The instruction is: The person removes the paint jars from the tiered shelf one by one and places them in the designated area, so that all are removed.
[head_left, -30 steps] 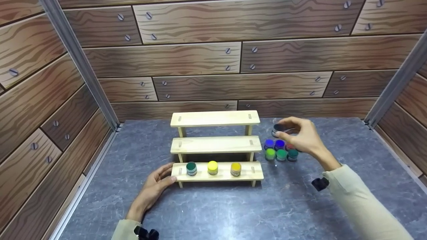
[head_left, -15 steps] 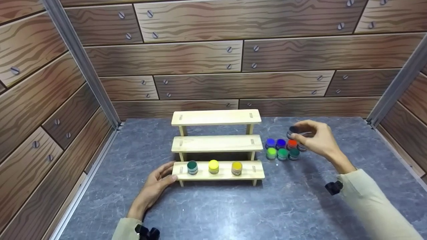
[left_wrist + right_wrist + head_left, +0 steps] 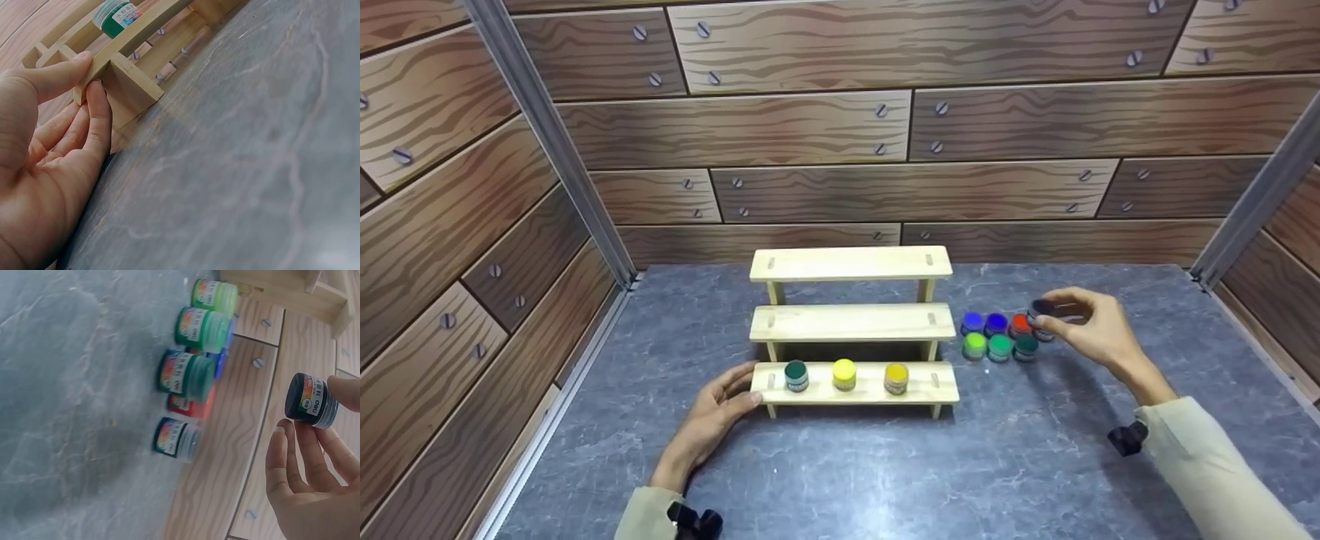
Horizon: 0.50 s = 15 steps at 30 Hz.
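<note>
My left hand (image 3: 706, 414) pinches the left end of the lowest step of a three-step wooden display stand (image 3: 851, 324), thumb on top and a finger underneath, as the left wrist view shows. On that step stand a dark green paint jar (image 3: 796, 376), a yellow paint jar (image 3: 844, 374) and an ochre paint jar (image 3: 896, 378). To the right of the stand, my right hand (image 3: 1099, 334) holds a black paint jar (image 3: 308, 400) between thumb and fingers. It hangs above the table, overlapping another dark-labelled jar (image 3: 176, 439) in the head view.
Right of the stand, several paint jars stand in two close rows: light green (image 3: 974, 346), green (image 3: 1000, 347) and dark green (image 3: 1025, 347) in front, blue-violet (image 3: 972, 323), dark blue (image 3: 996, 324) and red (image 3: 1020, 325) behind. Wood-patterned walls (image 3: 810, 127) enclose the grey table (image 3: 840, 480).
My right hand has moved right and slightly nearer with the black paint jar, uncovering the red jar. The left hand keeps its hold on the stand. The head view has shifted slightly.
</note>
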Tool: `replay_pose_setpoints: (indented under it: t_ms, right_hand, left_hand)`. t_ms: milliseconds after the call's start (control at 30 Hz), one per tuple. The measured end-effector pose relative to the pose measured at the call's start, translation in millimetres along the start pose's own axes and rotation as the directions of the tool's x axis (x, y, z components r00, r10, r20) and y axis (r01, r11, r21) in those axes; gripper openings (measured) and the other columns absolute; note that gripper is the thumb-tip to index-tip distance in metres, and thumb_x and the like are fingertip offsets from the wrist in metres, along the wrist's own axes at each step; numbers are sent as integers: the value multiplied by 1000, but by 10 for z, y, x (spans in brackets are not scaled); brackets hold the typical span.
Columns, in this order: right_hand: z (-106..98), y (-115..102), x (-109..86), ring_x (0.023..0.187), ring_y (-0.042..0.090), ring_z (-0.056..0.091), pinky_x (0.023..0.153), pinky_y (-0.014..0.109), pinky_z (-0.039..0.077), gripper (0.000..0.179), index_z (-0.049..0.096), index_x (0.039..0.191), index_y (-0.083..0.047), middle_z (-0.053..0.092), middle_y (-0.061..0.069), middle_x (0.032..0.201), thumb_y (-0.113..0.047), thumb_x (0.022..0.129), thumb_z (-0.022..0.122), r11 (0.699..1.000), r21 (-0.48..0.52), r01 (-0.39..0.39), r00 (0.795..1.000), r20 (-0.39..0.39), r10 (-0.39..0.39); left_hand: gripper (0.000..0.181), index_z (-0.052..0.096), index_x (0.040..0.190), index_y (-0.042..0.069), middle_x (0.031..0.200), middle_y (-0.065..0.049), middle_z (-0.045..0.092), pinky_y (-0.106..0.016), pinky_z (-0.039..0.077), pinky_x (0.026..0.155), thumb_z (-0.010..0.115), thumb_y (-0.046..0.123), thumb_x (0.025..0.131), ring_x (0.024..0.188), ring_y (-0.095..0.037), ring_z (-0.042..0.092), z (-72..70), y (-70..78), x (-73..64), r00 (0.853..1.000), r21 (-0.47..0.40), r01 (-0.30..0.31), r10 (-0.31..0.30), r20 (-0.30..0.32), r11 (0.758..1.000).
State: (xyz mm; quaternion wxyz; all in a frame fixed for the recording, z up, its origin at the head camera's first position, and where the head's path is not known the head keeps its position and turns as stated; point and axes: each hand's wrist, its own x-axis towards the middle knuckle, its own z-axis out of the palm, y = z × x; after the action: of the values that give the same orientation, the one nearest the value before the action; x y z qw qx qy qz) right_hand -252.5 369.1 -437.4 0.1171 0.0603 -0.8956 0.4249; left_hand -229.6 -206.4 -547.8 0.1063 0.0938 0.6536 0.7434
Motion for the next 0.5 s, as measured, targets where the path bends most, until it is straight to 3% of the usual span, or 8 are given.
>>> replay_pose_setpoints:
  t_ms: [500]
  right_hand:
    - [-6,276,-80,95,-9,60,78,14,55,48,70,134,-1,71,26,131,-28,96,82,998,-31,-49,999,-6,49]
  left_hand:
    - [76,29,163,-10,159,-34,42,-27,55,104,70,4,100,123,-16,65,-4,4,12,1000,-18,1,-1,10,1000]
